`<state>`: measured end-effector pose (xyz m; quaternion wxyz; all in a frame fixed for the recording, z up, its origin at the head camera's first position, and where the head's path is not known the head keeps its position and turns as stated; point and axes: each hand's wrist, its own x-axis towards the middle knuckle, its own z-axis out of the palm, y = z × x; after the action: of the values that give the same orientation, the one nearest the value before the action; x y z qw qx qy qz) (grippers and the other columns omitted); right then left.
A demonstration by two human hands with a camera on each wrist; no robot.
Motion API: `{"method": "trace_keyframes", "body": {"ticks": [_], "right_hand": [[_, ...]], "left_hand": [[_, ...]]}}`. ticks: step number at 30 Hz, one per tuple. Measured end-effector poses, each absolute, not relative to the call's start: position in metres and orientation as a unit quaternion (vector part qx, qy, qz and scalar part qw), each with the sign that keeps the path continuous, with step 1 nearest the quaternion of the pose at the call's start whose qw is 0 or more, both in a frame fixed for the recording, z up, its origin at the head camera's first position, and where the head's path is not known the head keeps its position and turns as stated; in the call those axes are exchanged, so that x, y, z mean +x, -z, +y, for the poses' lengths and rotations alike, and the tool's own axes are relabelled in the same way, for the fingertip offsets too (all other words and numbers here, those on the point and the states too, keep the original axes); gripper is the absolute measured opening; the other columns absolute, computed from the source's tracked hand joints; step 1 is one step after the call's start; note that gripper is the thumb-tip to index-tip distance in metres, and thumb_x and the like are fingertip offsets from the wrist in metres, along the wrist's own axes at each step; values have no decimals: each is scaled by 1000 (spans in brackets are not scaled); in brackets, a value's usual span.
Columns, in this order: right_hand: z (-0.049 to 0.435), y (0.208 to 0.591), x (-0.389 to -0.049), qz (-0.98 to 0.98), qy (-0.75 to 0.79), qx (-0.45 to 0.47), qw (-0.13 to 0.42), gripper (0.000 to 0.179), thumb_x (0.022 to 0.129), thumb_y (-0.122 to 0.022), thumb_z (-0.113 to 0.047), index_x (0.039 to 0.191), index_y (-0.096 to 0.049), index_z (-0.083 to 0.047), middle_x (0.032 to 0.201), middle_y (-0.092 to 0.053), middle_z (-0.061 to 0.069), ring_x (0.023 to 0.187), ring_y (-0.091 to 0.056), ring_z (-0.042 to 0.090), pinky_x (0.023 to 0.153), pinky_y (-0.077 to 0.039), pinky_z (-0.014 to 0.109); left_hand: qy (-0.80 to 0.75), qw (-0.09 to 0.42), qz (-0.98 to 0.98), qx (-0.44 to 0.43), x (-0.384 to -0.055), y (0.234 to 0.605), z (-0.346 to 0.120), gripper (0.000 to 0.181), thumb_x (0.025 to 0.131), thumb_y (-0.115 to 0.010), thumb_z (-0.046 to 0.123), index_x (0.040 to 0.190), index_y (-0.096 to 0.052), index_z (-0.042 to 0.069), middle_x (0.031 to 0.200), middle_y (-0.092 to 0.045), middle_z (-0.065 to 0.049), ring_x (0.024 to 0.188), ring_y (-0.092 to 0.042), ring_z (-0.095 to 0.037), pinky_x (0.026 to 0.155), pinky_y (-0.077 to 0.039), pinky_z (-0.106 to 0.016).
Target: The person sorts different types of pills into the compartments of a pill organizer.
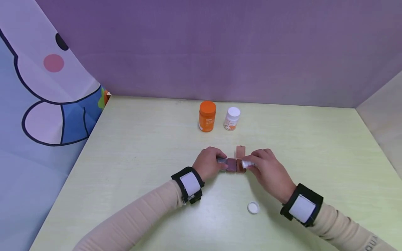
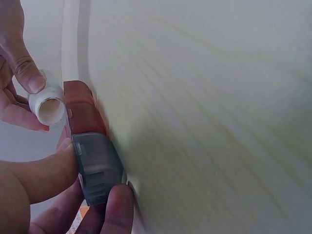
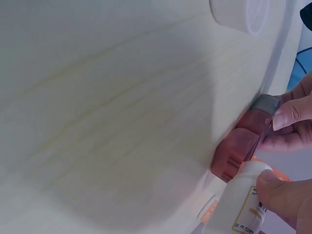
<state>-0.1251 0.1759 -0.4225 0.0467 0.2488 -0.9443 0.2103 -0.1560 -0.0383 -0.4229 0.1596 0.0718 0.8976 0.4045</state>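
A small pill box (image 1: 231, 165) of joined grey, plum and reddish-brown compartments lies on the table. The lid (image 1: 240, 152) of its right-hand compartment stands open, flipped away from the person. My left hand (image 1: 208, 164) grips the grey end (image 2: 100, 163) between thumb and fingers. My right hand (image 1: 270, 172) holds a small white pill bottle (image 3: 243, 200), tipped with its uncapped mouth (image 2: 51, 110) over the open compartment. Whether anything is coming out of the mouth cannot be seen. A white bottle cap (image 1: 253, 207) lies on the table, nearer the person than the right hand.
Behind the hands stand an orange bottle (image 1: 207, 116) with an orange lid and a smaller white bottle (image 1: 232, 119), both upright. A purple backdrop (image 1: 220, 52) rises at the table's (image 1: 141, 139) far edge, and a cartoon-printed sheet (image 1: 47, 115) hangs on the left.
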Motion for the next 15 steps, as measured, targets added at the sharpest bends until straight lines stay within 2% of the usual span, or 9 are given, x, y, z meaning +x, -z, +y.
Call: {"method": "trace_keyframes", "body": {"ticks": [15], "right_hand": [[168,419,-120,-952,-158,253,71,33,80,-84,3,111,-79,-8,100,-67,13,98,-58,32,79,-59,43]], "left_hand": [[-395,155,901,92,-155,422,-39,24,89,-79,9,113,-77,4,110,-75,-7,106,-66,-24,98,-50,-38]]}}
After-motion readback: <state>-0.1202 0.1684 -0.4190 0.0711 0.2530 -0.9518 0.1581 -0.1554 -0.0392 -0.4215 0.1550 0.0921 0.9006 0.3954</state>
